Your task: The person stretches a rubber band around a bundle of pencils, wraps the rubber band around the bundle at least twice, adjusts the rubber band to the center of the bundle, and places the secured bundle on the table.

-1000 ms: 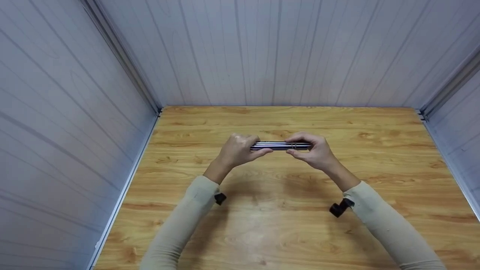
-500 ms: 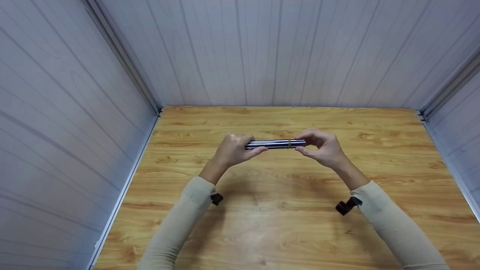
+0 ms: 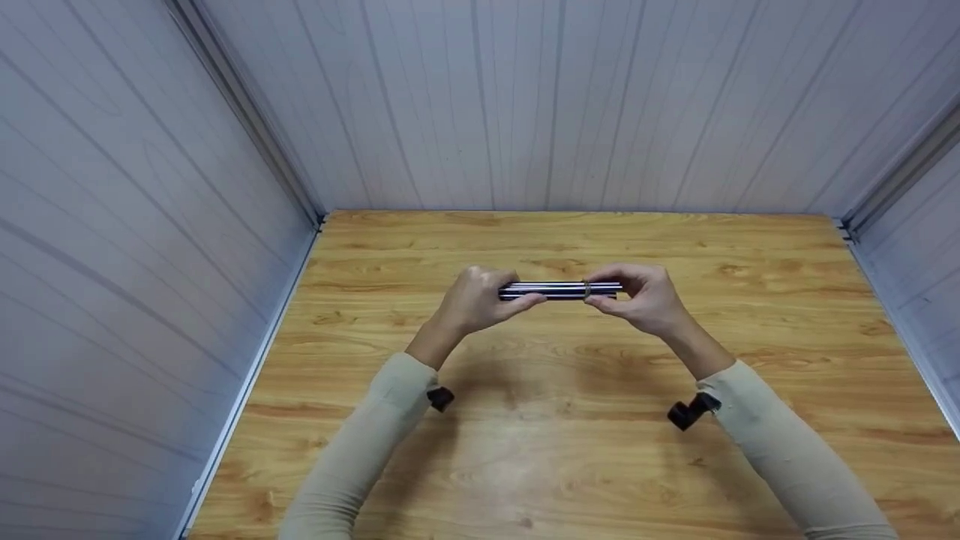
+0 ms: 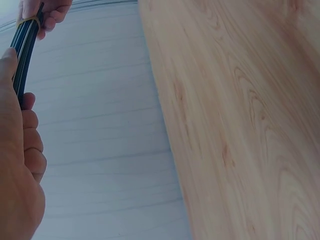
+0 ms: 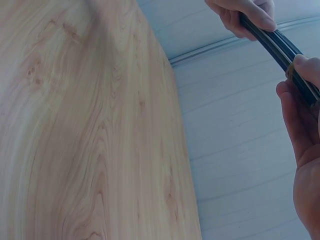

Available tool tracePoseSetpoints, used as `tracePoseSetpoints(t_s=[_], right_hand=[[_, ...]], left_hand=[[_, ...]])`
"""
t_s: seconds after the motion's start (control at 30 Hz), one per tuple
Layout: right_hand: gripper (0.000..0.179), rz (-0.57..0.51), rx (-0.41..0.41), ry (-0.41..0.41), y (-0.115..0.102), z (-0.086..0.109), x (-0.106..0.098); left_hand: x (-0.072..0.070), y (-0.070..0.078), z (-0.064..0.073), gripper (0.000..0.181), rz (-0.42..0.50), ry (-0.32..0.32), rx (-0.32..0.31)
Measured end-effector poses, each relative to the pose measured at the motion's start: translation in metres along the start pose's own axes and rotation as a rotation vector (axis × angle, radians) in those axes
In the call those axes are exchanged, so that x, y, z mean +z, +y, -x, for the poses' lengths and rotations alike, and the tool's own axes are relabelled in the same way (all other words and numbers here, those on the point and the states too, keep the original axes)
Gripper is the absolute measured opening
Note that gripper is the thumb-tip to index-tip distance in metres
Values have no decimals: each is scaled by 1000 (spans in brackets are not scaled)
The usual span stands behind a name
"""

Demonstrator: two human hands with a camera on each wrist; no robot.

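A bundle of slim dark sticks [image 3: 562, 290] with shiny stripes is held level above the table in the head view, its sticks slightly uneven at the right end. A yellowish rubber band [image 4: 28, 21] circles it near that end. My left hand [image 3: 476, 300] grips the left end, thumb along the near side and fingers curled behind. With thumb and fingers, my right hand [image 3: 645, 300] pinches the bundle right at the band, the stick ends reaching into its palm. In the right wrist view the thumb [image 5: 307, 67] lies on top of the sticks.
Beneath both hands spreads a wood-grain table [image 3: 510, 450]. Pale panel walls stand at the back [image 3: 517, 105], left and right. Each sleeved forearm carries a small black camera mount [image 3: 690, 412] near the wrist.
The right fingertips slid right along the bundle toward its end, then came back left to the band. The bundle and left hand shifted slightly left, then back right.
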State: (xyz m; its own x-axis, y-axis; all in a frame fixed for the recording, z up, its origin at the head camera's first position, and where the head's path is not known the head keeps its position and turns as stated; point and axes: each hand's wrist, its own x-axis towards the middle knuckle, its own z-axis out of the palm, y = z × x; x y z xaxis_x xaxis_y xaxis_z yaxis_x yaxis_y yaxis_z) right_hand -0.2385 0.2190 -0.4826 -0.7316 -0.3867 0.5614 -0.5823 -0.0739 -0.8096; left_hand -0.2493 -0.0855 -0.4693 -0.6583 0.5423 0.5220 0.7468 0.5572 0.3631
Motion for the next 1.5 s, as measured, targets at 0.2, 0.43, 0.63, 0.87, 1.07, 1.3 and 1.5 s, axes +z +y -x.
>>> tracePoseSetpoints(t_s=[0.2, 0.43, 0.63, 0.87, 1.07, 1.3, 1.5], right_hand=[[28, 17, 35, 16, -2, 1, 3], [28, -1, 88, -23, -1, 3, 7], [25, 11, 123, 47, -4, 2, -1], [27, -58, 155, 70, -3, 3, -5], [29, -72, 146, 71, -2, 3, -3], [31, -82, 155, 48, -3, 2, 1], [30, -122, 145, -1, 0, 3, 2]], left_hand=[[0, 4, -2, 39, 17, -20, -32], [11, 7, 2, 33, 134, -60, -45], [10, 0, 2, 33, 213, -55, -22], [6, 1, 0, 34, 385, -17, -122], [13, 0, -2, 31, 499, 100, -64], [19, 2, -2, 24, 529, 210, 10], [18, 4, -1, 23, 424, 207, 71]])
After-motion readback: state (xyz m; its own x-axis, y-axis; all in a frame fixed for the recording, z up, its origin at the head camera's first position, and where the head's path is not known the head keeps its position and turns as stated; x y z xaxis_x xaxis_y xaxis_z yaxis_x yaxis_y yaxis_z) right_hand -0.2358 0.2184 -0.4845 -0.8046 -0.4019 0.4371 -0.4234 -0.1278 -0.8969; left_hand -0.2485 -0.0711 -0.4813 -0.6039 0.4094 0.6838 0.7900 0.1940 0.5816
